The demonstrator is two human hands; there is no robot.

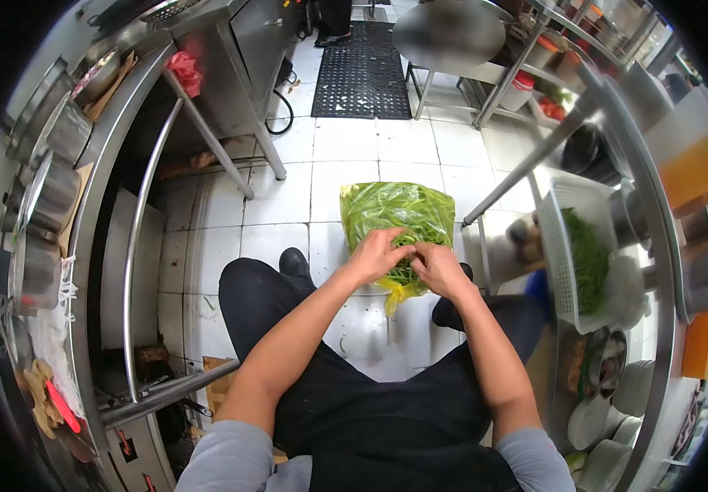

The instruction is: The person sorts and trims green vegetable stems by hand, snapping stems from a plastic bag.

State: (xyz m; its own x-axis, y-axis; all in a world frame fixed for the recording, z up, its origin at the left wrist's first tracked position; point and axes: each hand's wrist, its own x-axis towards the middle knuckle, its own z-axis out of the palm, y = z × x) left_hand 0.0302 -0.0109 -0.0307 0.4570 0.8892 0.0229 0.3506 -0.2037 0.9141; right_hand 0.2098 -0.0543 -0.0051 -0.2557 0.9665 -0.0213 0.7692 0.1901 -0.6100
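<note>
A clear yellowish plastic bag (395,205) full of long green vegetables lies on the white tiled floor between my knees. Its opening faces me, with yellow plastic (401,293) bunched at the near end. My left hand (377,256) is at the left of the opening, fingers bent in over the green stalks (403,266). From the right, my right hand (437,266) meets it with fingers pinched at the same spot. The fingertips of both hands nearly touch. Whatever lies between the fingers is too small to make out.
Steel counters with pots (51,193) run along the left. On the right, a steel rack holds a white basket (560,254) of greens, plates (587,422) and containers. A black mat (362,70) lies ahead, with a person's dark shoe (333,39) beside it.
</note>
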